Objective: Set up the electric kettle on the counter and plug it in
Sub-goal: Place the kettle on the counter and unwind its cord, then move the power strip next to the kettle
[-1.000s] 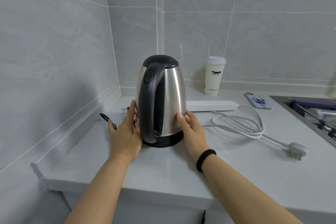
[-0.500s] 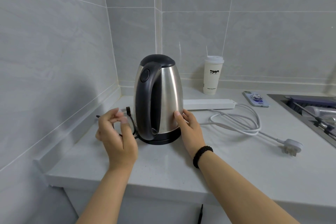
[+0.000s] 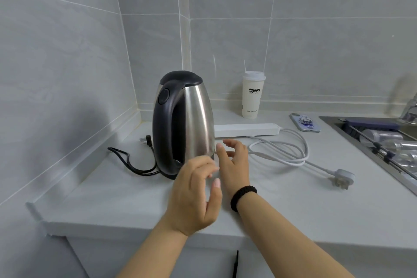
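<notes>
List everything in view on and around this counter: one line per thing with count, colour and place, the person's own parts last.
kettle: 1, steel with black handle and lid, upright on its base near the counter's back left corner
kettle cord: 1, black, looped on the counter left of the kettle, its plug lying loose
power strip: 1, white, behind the kettle to the right, its cable coiled, plug loose
cup: 1, white with lid and straw, by the back wall
phone: 1, pale patterned case, beside the sink
sink: 1, steel, far right, items inside unclear
counter: 1, light grey
wristband: 1, black, right wrist
left hand: 1, empty, before the kettle
right hand: 1, empty, by the kettle's right side
</notes>
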The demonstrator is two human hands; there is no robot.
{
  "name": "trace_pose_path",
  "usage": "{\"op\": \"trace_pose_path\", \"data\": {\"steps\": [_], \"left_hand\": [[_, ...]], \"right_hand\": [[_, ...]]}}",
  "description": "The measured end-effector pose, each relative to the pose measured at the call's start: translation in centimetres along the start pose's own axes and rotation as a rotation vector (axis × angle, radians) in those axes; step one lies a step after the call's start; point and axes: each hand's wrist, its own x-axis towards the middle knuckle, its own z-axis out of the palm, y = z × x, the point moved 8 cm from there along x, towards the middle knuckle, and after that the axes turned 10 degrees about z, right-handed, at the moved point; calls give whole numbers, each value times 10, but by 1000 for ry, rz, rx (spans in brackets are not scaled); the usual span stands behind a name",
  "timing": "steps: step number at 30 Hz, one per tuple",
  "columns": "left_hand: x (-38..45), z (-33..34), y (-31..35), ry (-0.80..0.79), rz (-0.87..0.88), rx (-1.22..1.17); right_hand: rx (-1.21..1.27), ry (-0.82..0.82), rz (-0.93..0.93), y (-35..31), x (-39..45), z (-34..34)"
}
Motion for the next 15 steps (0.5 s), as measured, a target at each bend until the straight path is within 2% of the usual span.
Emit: {"op": "trace_pose_path", "data": {"steps": [8,15], "left_hand": [[-3,55,-25,-235,-337,-174],[-16,101,-52,-435,-587,-198]], "right_hand": [[-96,48,-15,4,13,-30],[-347,26,-26,12,34,-50]]}}
